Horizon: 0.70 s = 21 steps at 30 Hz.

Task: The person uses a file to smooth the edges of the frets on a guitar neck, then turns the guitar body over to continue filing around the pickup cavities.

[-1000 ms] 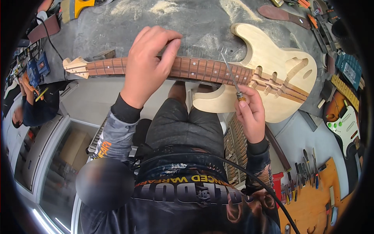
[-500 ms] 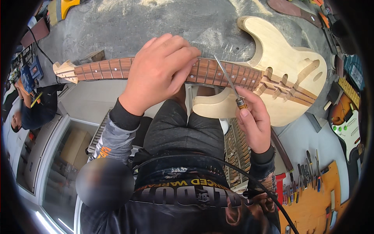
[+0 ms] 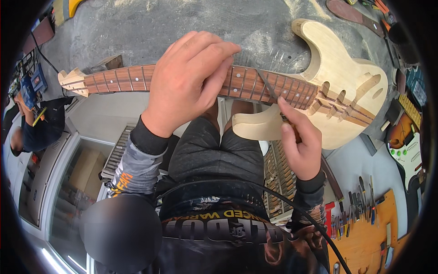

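Note:
An unfinished electric guitar with a pale wood body lies across the bench, its body to the right. Its brown fretted fingerboard runs left to a bare headstock. My left hand lies over the middle of the neck, fingers bent and thumb drawn in near the index finger; whatever they pinch, if anything, is hidden. In my right hand, below the neck's body end, is a slim file. Its dark blade slants across the fingerboard; my fingers hide most of the handle.
A wooden block sits behind the neck near the headstock. At the right are a sunburst guitar body with a white pickguard and several hand tools on an orange board. A black cable crosses my lap. Another person works at far left.
The file has tipped lower over the fingerboard, and my right hand has turned with it, covering more of the handle. My left hand has barely moved. The guitar body appears slightly farther right.

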Each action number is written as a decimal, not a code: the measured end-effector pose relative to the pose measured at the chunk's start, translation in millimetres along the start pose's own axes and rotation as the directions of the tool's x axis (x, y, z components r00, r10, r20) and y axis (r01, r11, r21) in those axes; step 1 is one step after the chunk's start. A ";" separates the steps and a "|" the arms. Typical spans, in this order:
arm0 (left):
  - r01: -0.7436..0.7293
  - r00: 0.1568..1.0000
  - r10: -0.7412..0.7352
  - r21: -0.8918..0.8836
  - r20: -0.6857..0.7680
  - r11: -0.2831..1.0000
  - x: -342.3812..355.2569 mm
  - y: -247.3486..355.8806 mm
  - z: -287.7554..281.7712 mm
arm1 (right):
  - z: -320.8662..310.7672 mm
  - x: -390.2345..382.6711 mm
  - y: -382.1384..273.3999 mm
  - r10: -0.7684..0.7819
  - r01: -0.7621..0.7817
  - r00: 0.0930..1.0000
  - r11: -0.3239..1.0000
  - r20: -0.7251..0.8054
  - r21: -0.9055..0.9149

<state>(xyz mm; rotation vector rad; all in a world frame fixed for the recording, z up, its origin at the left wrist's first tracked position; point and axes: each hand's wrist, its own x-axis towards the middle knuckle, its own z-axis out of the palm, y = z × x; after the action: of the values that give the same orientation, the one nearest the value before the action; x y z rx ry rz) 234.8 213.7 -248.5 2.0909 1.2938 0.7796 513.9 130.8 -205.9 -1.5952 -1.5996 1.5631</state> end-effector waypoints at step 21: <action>0.021 0.999 -0.023 -0.043 -0.033 0.999 0.4 -2.1 0.2 | 9.1 -5.7 5.4 0.027 -0.027 0.997 1.000 -0.075 0.006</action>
<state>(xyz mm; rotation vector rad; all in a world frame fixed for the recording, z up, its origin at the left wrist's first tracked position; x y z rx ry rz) 233.8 214.8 -250.1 2.0344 1.3044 0.8291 510.0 120.6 -210.9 -1.6590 -1.5397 1.5012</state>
